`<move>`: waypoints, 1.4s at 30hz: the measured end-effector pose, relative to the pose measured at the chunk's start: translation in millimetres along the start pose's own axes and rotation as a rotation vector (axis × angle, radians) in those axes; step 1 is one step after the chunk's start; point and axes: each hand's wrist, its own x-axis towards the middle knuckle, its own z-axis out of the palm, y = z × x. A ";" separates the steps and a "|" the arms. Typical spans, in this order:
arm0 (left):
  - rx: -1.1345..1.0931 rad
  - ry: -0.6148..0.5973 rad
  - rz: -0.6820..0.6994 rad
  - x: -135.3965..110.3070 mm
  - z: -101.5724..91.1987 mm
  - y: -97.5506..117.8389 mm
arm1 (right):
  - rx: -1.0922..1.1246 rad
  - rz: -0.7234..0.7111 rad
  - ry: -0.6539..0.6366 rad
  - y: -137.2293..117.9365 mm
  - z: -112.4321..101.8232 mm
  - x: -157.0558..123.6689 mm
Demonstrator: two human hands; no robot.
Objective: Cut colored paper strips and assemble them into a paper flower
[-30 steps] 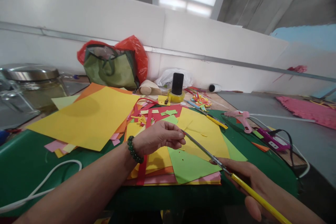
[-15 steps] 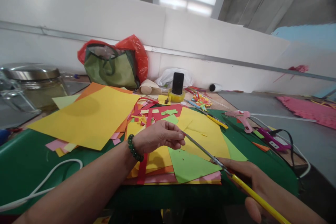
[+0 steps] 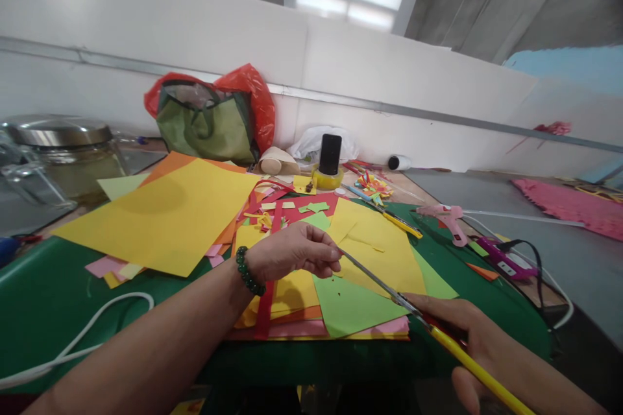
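My left hand (image 3: 296, 254), with a green bead bracelet (image 3: 248, 271) on the wrist, hovers over a stack of coloured paper (image 3: 341, 298). Its fingers are pinched together at the blade tips of a pair of scissors (image 3: 384, 288); what they pinch is too small to make out. My right hand (image 3: 479, 347) grips the yellow handles of the scissors at the lower right. The blades point up-left toward the left fingertips, above a green sheet (image 3: 353, 308) and a yellow sheet (image 3: 377, 246).
A large yellow sheet (image 3: 160, 220) lies at the left on the green table cover (image 3: 43, 311). A white cord (image 3: 82, 343), a glass jar (image 3: 63, 155), a red and green bag (image 3: 211, 117), a phone on a tape roll (image 3: 329, 162), a yellow cutter (image 3: 394, 220) and a pink glue gun (image 3: 448, 217) surround the work.
Almost nothing has moved. The right hand and scissors handles have shifted slightly, and the left hand stays pinched at the blade tips.
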 end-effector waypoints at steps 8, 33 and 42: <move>0.008 -0.007 0.010 -0.4 0.1 0.4 | 0.022 -0.022 -0.028 -13.3 -0.3 2.8; 0.049 -0.014 -0.017 -0.8 0.4 2.5 | 0.036 -0.008 -0.085 -18.2 0.4 2.8; 0.049 -0.032 -0.012 -1.9 -0.9 3.8 | -0.008 -0.051 -0.025 -2.0 1.5 -0.6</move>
